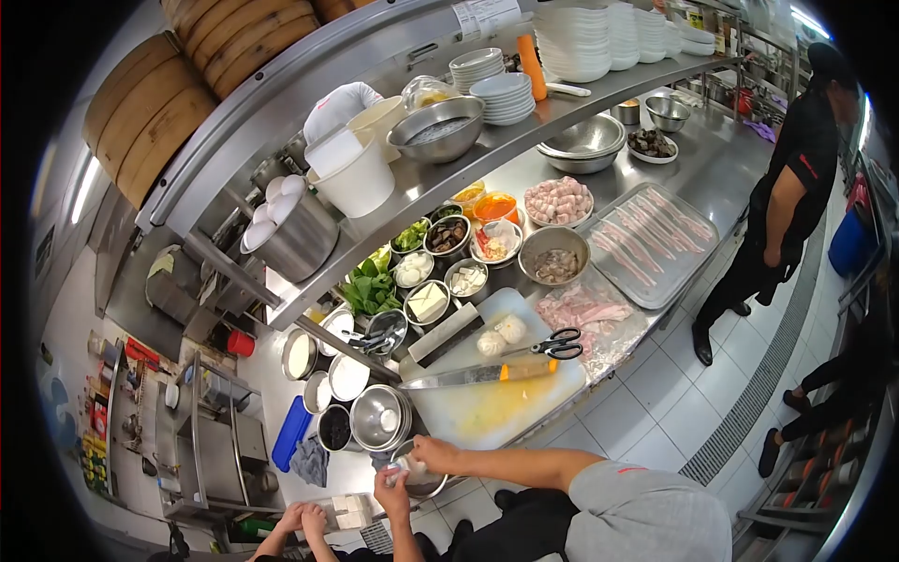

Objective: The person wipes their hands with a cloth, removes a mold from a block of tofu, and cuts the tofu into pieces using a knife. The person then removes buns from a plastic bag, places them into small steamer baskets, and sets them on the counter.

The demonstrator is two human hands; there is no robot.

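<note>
My right hand (436, 455) has its fingers closed in a pinch above a metal bowl (426, 482) at the bottom middle. Whatever it holds is hidden. Just below and to the left, my left hand (392, 493) grips a small pale pinkish piece (398, 469), too small to name. Stacked metal bowls (377, 419) stand just above my hands. On the cutting board (468, 417) lie an orange-handled knife (459, 377), black-handled scissors (560, 345) and two pale round lumps (501, 335). Thin raw meat (585, 317) is spread beyond the board.
At bottom left, a co-worker's hands (305, 517) touch white blocks (353, 511). Several ingredient bowls, including leafy greens (372, 288), fill the counter. A tray (688, 248) holds meat strips. A steel shelf (431, 187) overhangs the counter. A person in black (791, 187) stands at right.
</note>
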